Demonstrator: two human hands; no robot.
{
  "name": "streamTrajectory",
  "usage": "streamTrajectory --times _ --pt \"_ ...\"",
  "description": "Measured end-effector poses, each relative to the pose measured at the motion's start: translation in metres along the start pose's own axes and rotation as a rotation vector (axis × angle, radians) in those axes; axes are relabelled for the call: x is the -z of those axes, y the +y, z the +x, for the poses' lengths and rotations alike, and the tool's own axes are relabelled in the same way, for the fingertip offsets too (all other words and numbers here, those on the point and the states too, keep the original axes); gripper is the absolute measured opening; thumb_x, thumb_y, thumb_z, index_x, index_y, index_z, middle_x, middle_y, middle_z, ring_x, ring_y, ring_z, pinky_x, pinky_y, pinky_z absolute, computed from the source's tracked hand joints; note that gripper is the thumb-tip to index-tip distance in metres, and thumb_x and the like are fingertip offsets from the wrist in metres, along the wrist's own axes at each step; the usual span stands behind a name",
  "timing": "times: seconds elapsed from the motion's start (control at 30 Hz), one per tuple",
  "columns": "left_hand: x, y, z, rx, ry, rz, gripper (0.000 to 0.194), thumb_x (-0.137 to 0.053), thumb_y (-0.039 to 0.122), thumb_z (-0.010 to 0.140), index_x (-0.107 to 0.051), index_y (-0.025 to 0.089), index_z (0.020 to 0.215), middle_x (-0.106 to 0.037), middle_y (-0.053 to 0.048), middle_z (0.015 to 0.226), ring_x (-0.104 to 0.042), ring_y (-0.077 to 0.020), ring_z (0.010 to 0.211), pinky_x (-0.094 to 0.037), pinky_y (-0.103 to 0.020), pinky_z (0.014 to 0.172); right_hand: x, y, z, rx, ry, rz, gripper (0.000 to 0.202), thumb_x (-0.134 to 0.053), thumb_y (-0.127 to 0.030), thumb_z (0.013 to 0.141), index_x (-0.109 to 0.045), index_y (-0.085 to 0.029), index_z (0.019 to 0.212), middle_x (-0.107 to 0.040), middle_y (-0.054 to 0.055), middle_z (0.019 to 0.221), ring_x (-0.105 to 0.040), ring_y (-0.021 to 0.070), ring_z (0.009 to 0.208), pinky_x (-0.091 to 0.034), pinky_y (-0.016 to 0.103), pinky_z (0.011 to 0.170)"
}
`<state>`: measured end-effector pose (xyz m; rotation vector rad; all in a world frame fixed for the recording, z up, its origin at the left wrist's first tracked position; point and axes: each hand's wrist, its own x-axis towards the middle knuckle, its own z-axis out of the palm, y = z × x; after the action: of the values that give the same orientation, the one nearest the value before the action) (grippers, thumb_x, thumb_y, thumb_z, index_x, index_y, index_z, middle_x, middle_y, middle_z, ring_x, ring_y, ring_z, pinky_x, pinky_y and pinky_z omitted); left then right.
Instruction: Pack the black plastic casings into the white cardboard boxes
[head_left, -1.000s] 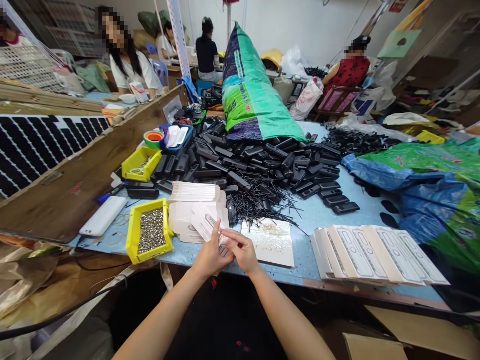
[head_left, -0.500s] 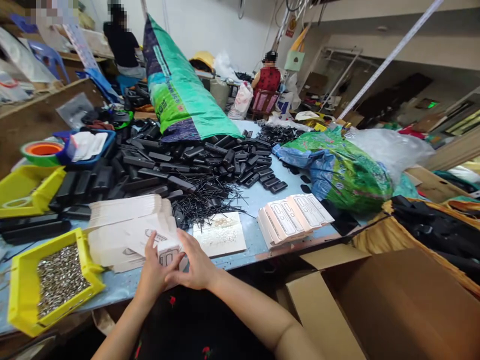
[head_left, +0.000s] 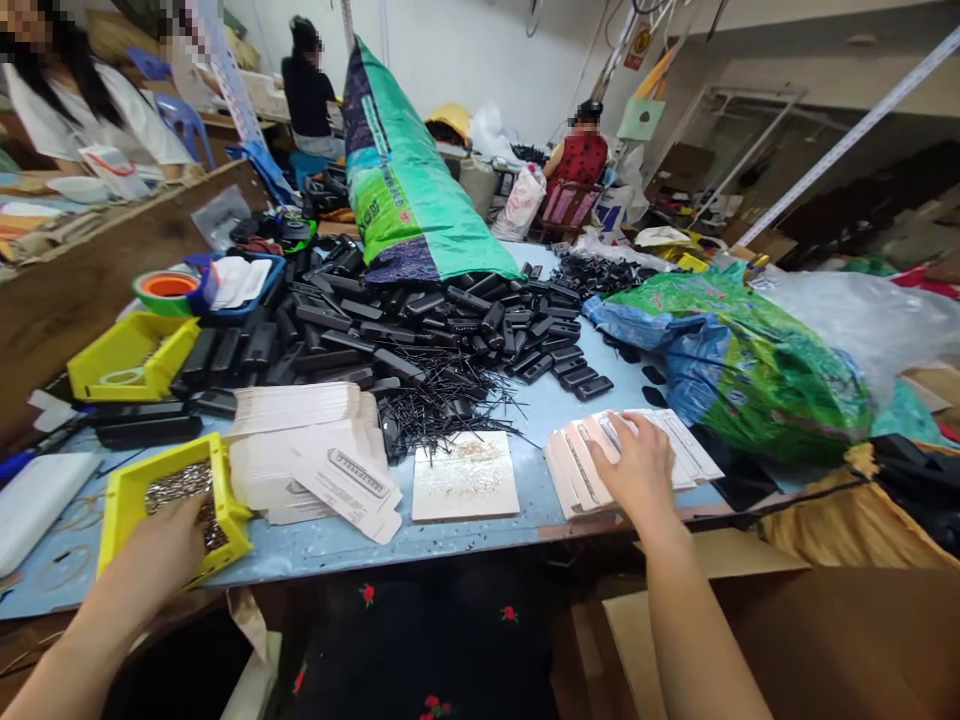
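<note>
My left hand (head_left: pixel 166 545) reaches into a yellow bin (head_left: pixel 238 515) of small shiny metal pieces (head_left: pixel 178 487); its fingertips are hidden among them and behind the hand. On the right, my right hand (head_left: pixel 637 455) lies over a row of folded cardboard boxes (head_left: pixel 574 470) with printed outlines, thumb and fingers apart. Between the hands, a flat printed carton (head_left: pixel 352 485) lies at an angle against a stack of flat cartons (head_left: pixel 296 412). Beside it is a white board (head_left: pixel 465 490) with tiny bits scattered on it.
Black plastic cases (head_left: pixel 367 310) and thin black sticks (head_left: pixel 442 400) are heaped behind. A tall green sack (head_left: pixel 427 200) stands at the back, a crumpled sack (head_left: pixel 757 360) at the right. An open carton (head_left: pixel 847 640) sits below the table edge. Other people are farther off.
My hands were together on a small printed box in front of me. They have parted: the left went to the yellow bin, the right to the box row. The view has swung left.
</note>
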<state>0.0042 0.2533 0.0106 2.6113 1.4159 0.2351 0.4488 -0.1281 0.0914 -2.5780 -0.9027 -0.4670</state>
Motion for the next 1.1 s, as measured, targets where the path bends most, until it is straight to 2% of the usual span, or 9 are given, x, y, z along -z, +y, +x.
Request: streamTrajectory --times 0.17,0.27,0.33,0.47,0.6,0.8,0.9,1.0,1.1 --pt "-0.002 -0.001 -0.003 0.076 -0.107 0.022 0.02 -0.037 0.029 0.077 -0.054 0.022 0.07 -0.065 -0.006 0.074 -0.062 -0.0276 0.078 -0.048 -0.039 0.075 -0.106 -0.086 0.048 0.052 -0.415 0.252 0.04 -0.052 -0.018 0.083 -0.055 -0.016 0.123 -0.061 0.012 0.116 -0.057 0.0234 0.106 -0.042 0.037 0.094" --pt "0.008 0.003 -0.004 0.097 -0.126 -0.007 0.028 -0.033 0.034 0.082 -0.055 0.023 0.069 -0.066 -0.005 0.076 -0.063 -0.0273 0.078 -0.047 -0.036 0.071 -0.157 -0.113 0.079 0.074 -0.472 0.24 0.05 -0.061 -0.015 0.077 -0.052 -0.015 0.126 -0.058 0.013 0.122 -0.052 0.0242 0.114 -0.038 0.037 0.098" --pt "0.008 -0.001 -0.002 0.05 -0.119 -0.035 0.028 -0.035 0.037 0.083 -0.057 0.022 0.074 -0.067 -0.006 0.079 -0.063 -0.0281 0.081 -0.047 -0.038 0.074 -0.172 -0.115 0.09 0.106 -0.493 0.231 0.054 -0.065 -0.02 0.077 -0.05 -0.016 0.128 -0.057 0.012 0.125 -0.05 0.0245 0.117 -0.036 0.038 0.099" --pt "-0.003 -0.013 0.004 -0.04 -0.117 -0.043 0.023 -0.04 0.034 0.078 -0.059 0.021 0.073 -0.068 -0.009 0.081 -0.063 -0.0283 0.083 -0.046 -0.038 0.08 -0.175 -0.106 0.095 0.208 -0.554 0.214 0.055 -0.066 -0.023 0.078 -0.051 -0.019 0.13 -0.052 0.011 0.131 -0.046 0.0236 0.121 -0.032 0.035 0.103" --pt "0.003 -0.007 0.005 0.01 -0.158 -0.058 0.027 -0.039 0.033 0.082 -0.06 0.021 0.071 -0.068 -0.006 0.079 -0.062 -0.0266 0.08 -0.046 -0.035 0.075 -0.172 -0.106 0.101 0.201 -0.626 0.191 0.063 -0.073 -0.028 0.071 -0.052 -0.023 0.13 -0.061 0.011 0.119 -0.048 0.0294 0.118 -0.034 0.041 0.098" --pt "0.028 0.017 -0.012 0.15 0.06 -0.204 0.025 -0.046 0.041 0.081 -0.065 0.024 0.082 -0.07 0.0 0.091 -0.063 -0.0243 0.089 -0.047 -0.034 0.08 -0.162 -0.102 0.119 0.117 -0.628 0.273 0.05 -0.079 -0.021 0.058 -0.064 -0.02 0.106 -0.064 0.008 0.105 -0.058 0.0248 0.097 -0.041 0.034 0.087" --pt "0.026 0.031 -0.023 0.351 0.154 -0.474 0.026 -0.057 0.045 0.075 -0.067 0.027 0.091 -0.071 0.003 0.09 -0.064 -0.022 0.087 -0.048 -0.034 0.082 -0.159 -0.096 0.114 0.075 -0.572 0.383 0.041 -0.074 -0.019 0.06 -0.063 -0.019 0.1 -0.062 0.007 0.105 -0.058 0.021 0.095 -0.042 0.03 0.086" --pt "0.013 0.057 -0.036 0.457 0.257 -0.978 0.039 -0.066 0.05 0.068 -0.067 0.022 0.094 -0.071 -0.001 0.085 -0.066 -0.0208 0.086 -0.051 -0.034 0.083 -0.163 -0.095 0.098 -0.008 -0.487 0.528 0.036 -0.065 -0.027 0.07 -0.058 -0.017 0.103 -0.061 0.006 0.105 -0.057 0.0195 0.095 -0.043 0.029 0.083" --pt "-0.002 0.093 -0.05 0.437 0.154 -1.355 0.051 -0.076 0.053 0.059 -0.065 0.015 0.091 -0.071 -0.006 0.08 -0.067 -0.0216 0.08 -0.054 -0.036 0.079 -0.17 -0.098 0.085 -0.088 -0.415 0.696 0.034 -0.054 -0.035 0.077 -0.056 -0.015 0.104 -0.063 0.006 0.099 -0.058 0.0188 0.09 -0.046 0.028 0.078"
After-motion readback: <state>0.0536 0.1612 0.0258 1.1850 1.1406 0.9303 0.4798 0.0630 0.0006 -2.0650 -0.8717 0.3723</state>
